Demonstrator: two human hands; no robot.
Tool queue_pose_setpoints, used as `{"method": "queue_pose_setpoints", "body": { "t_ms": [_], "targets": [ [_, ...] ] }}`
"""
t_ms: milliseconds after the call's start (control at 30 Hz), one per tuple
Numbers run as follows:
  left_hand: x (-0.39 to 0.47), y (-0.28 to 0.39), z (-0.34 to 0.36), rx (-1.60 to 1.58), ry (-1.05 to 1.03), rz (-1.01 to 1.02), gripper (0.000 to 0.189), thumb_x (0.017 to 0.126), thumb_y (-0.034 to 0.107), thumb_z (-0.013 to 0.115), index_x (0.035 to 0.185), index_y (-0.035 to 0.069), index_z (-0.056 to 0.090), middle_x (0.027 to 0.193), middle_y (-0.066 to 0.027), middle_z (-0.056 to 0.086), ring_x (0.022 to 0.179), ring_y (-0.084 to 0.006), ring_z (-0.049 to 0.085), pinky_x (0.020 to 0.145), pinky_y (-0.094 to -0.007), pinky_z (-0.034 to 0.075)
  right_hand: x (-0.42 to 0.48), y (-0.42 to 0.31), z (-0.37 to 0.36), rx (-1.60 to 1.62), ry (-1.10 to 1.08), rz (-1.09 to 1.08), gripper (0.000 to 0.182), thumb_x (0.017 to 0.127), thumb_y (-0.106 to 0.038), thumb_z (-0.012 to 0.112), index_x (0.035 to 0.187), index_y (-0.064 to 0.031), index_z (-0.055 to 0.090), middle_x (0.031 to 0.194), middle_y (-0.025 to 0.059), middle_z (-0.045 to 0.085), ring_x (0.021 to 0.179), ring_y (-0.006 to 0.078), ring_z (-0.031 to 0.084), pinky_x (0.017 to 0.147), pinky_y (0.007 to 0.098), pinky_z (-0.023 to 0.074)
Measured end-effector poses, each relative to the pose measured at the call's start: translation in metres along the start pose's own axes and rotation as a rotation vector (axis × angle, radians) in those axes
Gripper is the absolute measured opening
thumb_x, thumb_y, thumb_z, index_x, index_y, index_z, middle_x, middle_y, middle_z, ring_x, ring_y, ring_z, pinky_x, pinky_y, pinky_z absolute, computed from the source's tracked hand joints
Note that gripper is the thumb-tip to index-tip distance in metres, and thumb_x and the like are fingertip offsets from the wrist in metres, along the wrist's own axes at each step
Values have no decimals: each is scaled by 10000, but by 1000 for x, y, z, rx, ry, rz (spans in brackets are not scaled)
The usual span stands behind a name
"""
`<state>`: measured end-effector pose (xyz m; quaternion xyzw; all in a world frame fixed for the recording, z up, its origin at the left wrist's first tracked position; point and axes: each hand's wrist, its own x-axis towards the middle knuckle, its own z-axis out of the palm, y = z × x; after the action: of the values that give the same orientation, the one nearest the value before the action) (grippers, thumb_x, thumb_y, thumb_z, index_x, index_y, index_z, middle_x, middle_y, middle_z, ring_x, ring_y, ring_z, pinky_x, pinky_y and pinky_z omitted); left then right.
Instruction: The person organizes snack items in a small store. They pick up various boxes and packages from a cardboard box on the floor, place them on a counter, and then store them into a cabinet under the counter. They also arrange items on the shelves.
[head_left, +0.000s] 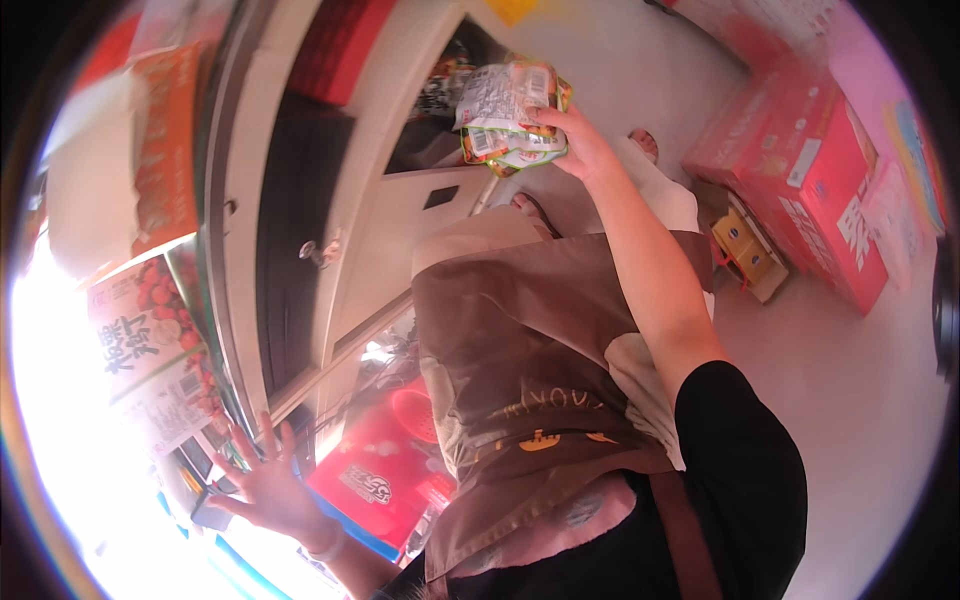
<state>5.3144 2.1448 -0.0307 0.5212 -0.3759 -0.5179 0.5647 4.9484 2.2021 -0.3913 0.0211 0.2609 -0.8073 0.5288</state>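
Note:
My right hand (574, 139) grips several glossy snack packets (506, 109), printed white, green and orange, with its thumb over their upper faces. They are held beside an open compartment (427, 154) in a pale cabinet, where more dark-printed packets (446, 79) show. At the lower left my left hand (266, 484) is spread with fingers apart and nothing in it, near the pale counter edge. Printed packages with pictures of red fruit (161, 352) lie on the counter just beyond its fingers. A brown apron covers my front.
Large red cartons (795, 172) stand on the floor at the right, with a small opened box of yellow packs (742, 244) beside them. An open drawer (307, 247) with a metal knob is on the left. A red box (375, 480) and a red basket (416, 412) sit below.

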Motion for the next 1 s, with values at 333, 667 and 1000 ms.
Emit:
{"method": "queue_pose_setpoints", "body": {
  "t_ms": [333, 667, 1000],
  "targets": [
    [-14, -267, 86, 1085, -976, 68, 339, 867, 81, 627, 1191, 19, 547, 1134, -132, 599, 956, -240, 615, 802, -343, 520, -3, -29, -39, -114, 83, -60, 420, 776, -71, 689, 1177, -19, 575, 1071, 92, 656, 983, 210, 639, 864, 375, 518],
    [119, -405, 212, 1681, -1122, 677, 280, 786, 70, 563, 1058, 25, 610, 1165, -201, 602, 1165, -356, 515, 1034, -418, 386, -2, -46, -20, -159, 3, -16, 414, 739, -49, 712, 1133, 5, 597, 1063, 95, 668, 947, 198, 649, 853, 332, 503],
    [72, -368, 169, 1874, -1122, 844, 384, 827, 83, 567, 1184, 216, 611, 1040, -45, 694, 949, -263, 654, 997, -434, 360, 107, 17, 60, -429, -108, -95, 473, 668, -100, 738, 1107, -4, 592, 1037, 145, 662, 933, 228, 640, 824, 333, 497]
  ]
}}
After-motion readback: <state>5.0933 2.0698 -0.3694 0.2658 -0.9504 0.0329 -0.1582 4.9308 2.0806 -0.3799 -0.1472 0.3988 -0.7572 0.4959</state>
